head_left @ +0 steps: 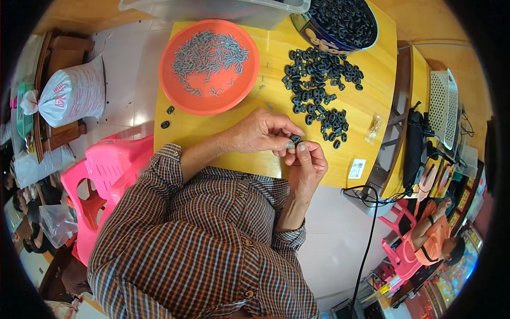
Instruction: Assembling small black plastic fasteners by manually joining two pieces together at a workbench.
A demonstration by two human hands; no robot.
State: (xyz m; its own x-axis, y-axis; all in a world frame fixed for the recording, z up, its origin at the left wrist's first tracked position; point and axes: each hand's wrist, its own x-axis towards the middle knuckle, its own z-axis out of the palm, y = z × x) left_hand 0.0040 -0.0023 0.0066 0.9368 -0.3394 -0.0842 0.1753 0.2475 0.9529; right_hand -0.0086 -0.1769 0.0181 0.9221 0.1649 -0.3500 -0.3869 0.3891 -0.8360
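Observation:
Near the front edge of the yellow table, my left hand pinches a small black oval plastic piece between thumb and forefinger. My right hand meets it from the right, thumb and fingertips closed on the same piece. Just beyond my hands lies a loose spread of similar black pieces, some showing holes. To the left, a round orange-red tray holds many short grey metal pins. Two stray black pieces, including one black piece, rest at the table's left edge.
A tin full of black pieces stands at the back right, beside a translucent bin. A small clear packet and white label lie on the right. A pink chair is left; a black cable hangs right.

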